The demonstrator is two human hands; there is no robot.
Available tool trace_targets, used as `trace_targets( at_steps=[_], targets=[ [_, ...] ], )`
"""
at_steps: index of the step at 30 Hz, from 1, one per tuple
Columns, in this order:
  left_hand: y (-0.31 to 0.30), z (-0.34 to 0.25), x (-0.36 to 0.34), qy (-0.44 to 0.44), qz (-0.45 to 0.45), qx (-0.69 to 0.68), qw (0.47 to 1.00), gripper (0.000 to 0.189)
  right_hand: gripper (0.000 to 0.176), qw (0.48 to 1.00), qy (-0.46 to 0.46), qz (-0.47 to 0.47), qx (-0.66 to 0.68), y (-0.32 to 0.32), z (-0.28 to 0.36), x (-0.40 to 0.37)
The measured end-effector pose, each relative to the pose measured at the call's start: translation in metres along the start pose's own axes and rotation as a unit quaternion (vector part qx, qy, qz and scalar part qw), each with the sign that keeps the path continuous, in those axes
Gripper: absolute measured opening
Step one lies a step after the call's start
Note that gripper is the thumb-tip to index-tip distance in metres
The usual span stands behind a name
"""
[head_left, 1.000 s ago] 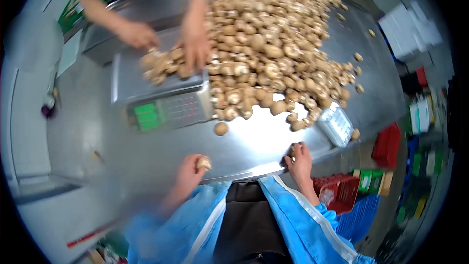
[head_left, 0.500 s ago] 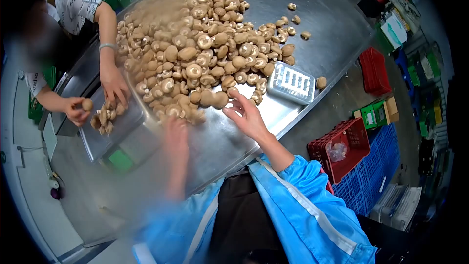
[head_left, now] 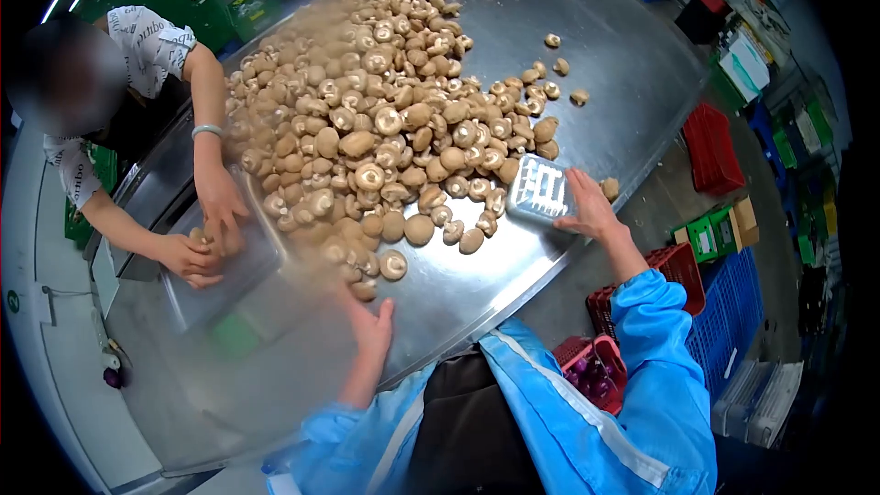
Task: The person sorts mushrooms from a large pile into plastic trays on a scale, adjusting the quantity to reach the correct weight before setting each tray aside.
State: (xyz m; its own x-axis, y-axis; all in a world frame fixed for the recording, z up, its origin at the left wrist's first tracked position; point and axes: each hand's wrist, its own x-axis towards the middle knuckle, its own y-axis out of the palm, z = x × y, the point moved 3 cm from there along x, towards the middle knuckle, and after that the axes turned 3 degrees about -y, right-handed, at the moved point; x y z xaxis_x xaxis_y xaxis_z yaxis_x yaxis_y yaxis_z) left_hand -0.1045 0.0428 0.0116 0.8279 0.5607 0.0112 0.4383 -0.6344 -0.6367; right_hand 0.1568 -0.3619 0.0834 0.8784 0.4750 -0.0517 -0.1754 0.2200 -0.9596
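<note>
My right hand (head_left: 591, 206) grips the right end of the clear plastic box (head_left: 538, 188), which lies flat, its long axis seemingly sideways towards my palm; my fingers hide that end. My left hand (head_left: 371, 330) is open beside the mushrooms (head_left: 394, 128) on the shiny metal desk (head_left: 486, 289). Right of my hands, a blue pallet (head_left: 729, 302) lies on the floor

So we've got a shiny metal table (head_left: 632, 64) with a big messy heap of mushrooms (head_left: 376, 147) beyond our left hand (head_left: 368, 328). There's a clear plastic box (head_left: 537, 189) right against our right hand (head_left: 594, 209), one loose mushroom (head_left: 610, 189) just past it, and a few strays (head_left: 553, 40) farther out.
</note>
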Motion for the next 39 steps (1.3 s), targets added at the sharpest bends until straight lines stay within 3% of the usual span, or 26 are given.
trace_targets(
  at_steps=[3, 12, 15, 18, 19, 20, 22, 24, 25, 26, 27, 28, 29, 32, 34, 37, 39],
  targets=[
    [0.027, -0.024, 0.024, -0.015, -0.033, -0.103, 0.994, 0.101, 0.107, 1.000, -0.005, 0.003, -0.002, -0.005, 0.007, 0.008],
    [0.008, -0.027, 0.006, -0.037, -0.032, -0.065, 0.997, 0.092, 0.100, 0.998, 0.011, -0.048, 0.036, -0.016, 0.022, -0.002],
    [-0.005, -0.040, -0.003, -0.002, -0.061, -0.055, 0.997, 0.088, 0.094, 0.998, 0.009, -0.060, 0.019, -0.026, 0.033, -0.010],
    [-0.039, -0.088, -0.005, 0.050, -0.062, -0.052, 0.995, 0.085, 0.088, 0.988, -0.009, -0.050, 0.146, -0.042, 0.075, -0.027],
    [-0.052, -0.108, -0.003, 0.072, -0.053, -0.046, 0.995, 0.084, 0.087, 0.967, 0.025, 0.070, 0.245, -0.050, 0.099, -0.031],
    [-0.060, -0.124, -0.001, 0.033, 0.005, -0.101, 0.994, 0.083, 0.084, 0.921, -0.027, 0.142, 0.361, -0.033, 0.110, -0.034],
    [-0.067, -0.132, 0.001, -0.015, 0.120, -0.176, 0.977, 0.073, 0.070, 0.771, -0.116, 0.343, 0.524, -0.014, 0.158, -0.042],
    [-0.067, -0.120, 0.003, -0.036, 0.236, -0.205, 0.949, 0.053, 0.066, 0.595, -0.130, 0.487, 0.626, 0.011, 0.199, -0.050],
    [-0.070, -0.109, 0.001, -0.087, 0.325, -0.232, 0.913, 0.043, 0.069, 0.519, -0.171, 0.510, 0.664, 0.030, 0.214, -0.056],
    [-0.070, -0.104, -0.004, -0.135, 0.411, -0.256, 0.865, 0.035, 0.071, 0.492, -0.133, 0.522, 0.684, 0.042, 0.223, -0.059],
    [-0.073, -0.110, -0.013, -0.118, 0.336, -0.299, 0.886, 0.018, 0.074, 0.466, -0.094, 0.531, 0.701, 0.051, 0.230, -0.062],
    [-0.078, -0.096, -0.021, -0.168, 0.323, -0.308, 0.879, 0.018, 0.078, 0.439, -0.053, 0.538, 0.717, 0.056, 0.235, -0.066],
    [-0.086, -0.075, -0.028, -0.218, 0.308, -0.318, 0.870, 0.018, 0.088, 0.496, -0.028, 0.496, 0.712, 0.054, 0.238, -0.068],
    [-0.092, -0.024, -0.059, -0.349, 0.228, -0.345, 0.841, 0.019, 0.088, 0.483, 0.130, 0.477, 0.723, 0.085, 0.225, -0.078],
    [-0.093, -0.010, -0.078, -0.426, 0.186, -0.321, 0.825, 0.019, 0.069, 0.627, 0.170, 0.459, 0.606, 0.076, 0.230, -0.085],
    [-0.072, 0.016, -0.092, -0.482, 0.258, -0.427, 0.720, 0.021, 0.056, 0.697, 0.160, 0.415, 0.562, 0.101, 0.236, -0.099],
    [-0.060, 0.026, -0.086, -0.509, 0.221, -0.469, 0.687, 0.025, 0.053, 0.724, 0.179, 0.377, 0.549, 0.111, 0.240, -0.098]
  ],
)
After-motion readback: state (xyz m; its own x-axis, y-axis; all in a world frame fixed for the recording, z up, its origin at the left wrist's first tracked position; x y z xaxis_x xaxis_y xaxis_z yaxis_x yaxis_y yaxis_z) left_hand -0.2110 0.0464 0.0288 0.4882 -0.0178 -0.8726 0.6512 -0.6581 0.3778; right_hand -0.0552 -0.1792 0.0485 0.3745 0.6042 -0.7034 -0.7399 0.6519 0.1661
